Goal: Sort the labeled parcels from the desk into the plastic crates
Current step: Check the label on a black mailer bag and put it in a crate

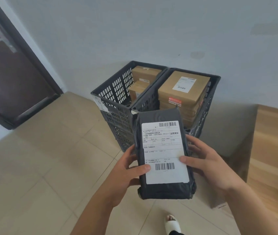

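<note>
Both hands grip the dark parcel [164,155]: left hand [128,168] and right hand [206,160] fingers wrapped round its edges, label up, just in front of the right crate [214,80]; left crate [111,92] beside that.

Two crates against the wall, a parcel held before them

The dark plastic-wrapped parcel [163,155] sits between the left hand [126,170] and right hand [207,160], in front of two black perforated plastic crates [116,92] standing side by side on the tiled floor [41,167]. Brown cardboard boxes [182,87] lie inside both. A wooden desk [274,150] stands right; a dark door [7,65] left.
</note>
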Motion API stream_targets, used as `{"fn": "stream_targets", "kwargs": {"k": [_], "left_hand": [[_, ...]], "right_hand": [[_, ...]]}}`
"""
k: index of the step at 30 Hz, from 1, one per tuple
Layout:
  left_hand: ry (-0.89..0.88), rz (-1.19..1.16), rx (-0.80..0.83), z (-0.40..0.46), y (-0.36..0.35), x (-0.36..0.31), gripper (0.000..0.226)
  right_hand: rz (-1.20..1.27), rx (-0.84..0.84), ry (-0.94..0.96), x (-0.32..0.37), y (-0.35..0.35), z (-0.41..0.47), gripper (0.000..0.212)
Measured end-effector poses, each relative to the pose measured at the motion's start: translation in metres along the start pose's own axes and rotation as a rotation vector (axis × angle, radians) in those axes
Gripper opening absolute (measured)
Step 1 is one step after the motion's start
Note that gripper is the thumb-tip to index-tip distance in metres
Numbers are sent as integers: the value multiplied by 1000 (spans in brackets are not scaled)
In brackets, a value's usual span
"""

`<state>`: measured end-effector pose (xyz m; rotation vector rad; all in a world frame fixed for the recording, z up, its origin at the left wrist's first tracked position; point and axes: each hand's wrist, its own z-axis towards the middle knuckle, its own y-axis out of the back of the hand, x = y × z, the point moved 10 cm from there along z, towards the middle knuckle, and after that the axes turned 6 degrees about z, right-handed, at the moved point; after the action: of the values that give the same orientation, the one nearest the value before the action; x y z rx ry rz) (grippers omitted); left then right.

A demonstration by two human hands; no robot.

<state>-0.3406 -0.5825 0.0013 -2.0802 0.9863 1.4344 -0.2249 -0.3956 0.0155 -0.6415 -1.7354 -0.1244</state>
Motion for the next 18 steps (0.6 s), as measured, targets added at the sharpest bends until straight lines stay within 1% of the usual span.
{"fn": "stream_targets", "kwargs": {"k": [4,10,13,18], "left_hand": [[12,10,-42,40,9,-21,70],[68,7,-104,78,37,-24,68],[78,22,-108,100,52,-27,69],[85,39,-65,142,83,-33,69]], "right_hand": [[19,79,-29,18,0,51,60],[39,137,-94,5,-6,113,62],[32,144,-101,5,-12,140,63],[32,127,-104,9,-28,181,61]]}}
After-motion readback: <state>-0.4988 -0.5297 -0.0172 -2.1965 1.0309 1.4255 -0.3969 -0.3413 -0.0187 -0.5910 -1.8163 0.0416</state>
